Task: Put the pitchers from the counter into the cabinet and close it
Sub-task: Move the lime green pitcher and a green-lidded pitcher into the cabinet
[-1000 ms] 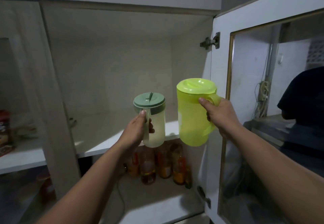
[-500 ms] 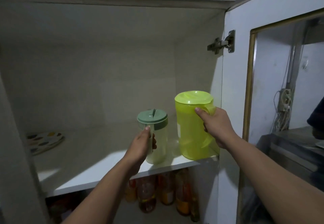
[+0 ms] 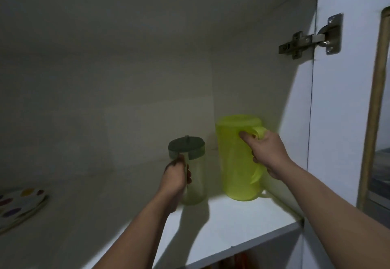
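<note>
Both pitchers are inside the cabinet, on its white upper shelf (image 3: 232, 233). The small clear pitcher (image 3: 195, 176) with a dull green lid stands upright near the middle, and my left hand (image 3: 176, 179) is wrapped around its handle. To its right, close to the cabinet's right wall, the larger yellow-green pitcher (image 3: 236, 163) rests on the shelf. My right hand (image 3: 267, 153) grips its handle, thumb along the rim. The cabinet door (image 3: 346, 104) stands open on the right.
A plate with coloured spots (image 3: 19, 204) lies on the shelf at the far left. A metal hinge (image 3: 310, 38) joins the door to the right wall. Bottles show faintly below the shelf's front edge.
Both hands have pushed the pitchers deeper into the cabinet, from the shelf's front edge toward the back. The view has moved closer and upward.
</note>
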